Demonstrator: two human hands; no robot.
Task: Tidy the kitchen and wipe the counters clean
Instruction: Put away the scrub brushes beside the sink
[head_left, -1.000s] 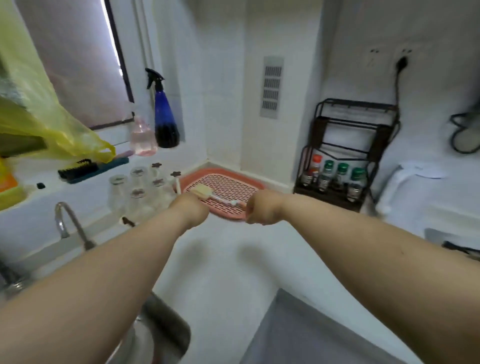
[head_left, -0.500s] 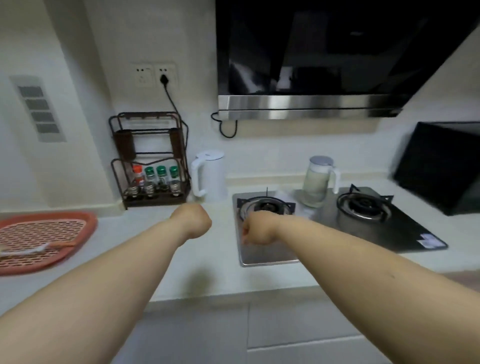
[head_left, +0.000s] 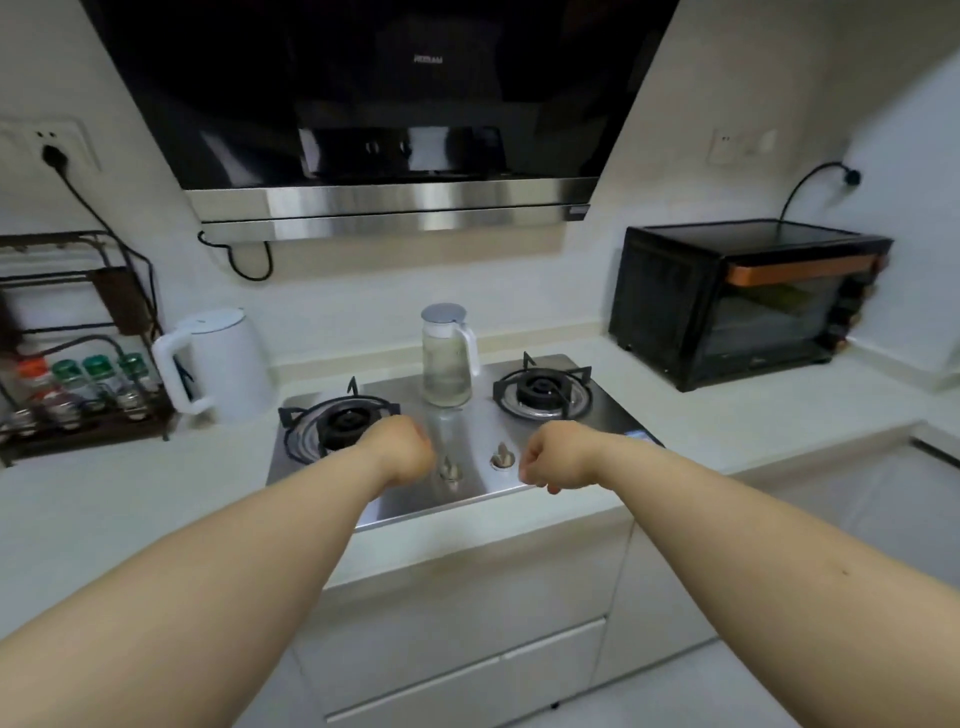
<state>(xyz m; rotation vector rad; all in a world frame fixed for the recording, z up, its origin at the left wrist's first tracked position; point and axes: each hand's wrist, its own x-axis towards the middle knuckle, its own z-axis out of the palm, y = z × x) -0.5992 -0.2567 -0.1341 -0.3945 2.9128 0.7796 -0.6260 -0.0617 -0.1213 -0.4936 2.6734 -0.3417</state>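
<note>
While held out over the front of the steel gas hob (head_left: 457, 499), left hand (head_left: 402, 451) curled into a fist, grip tight on nothing visible; right hand (head_left: 558, 456) likewise curled, fingers tucked under, nothing seen in its grip. Between the fists, two control knobs (head_left: 451, 470). Behind them, between the two burners, a clear lidded pitcher (head_left: 447, 358) standing upright. Left of the hob on the pale surface (head_left: 104, 499), a white kettle (head_left: 218, 364), then a dark rack of spice jars (head_left: 78, 387). Right, a black toaster oven (head_left: 743, 304). Overhead, a black range hood (head_left: 384, 104).
</note>
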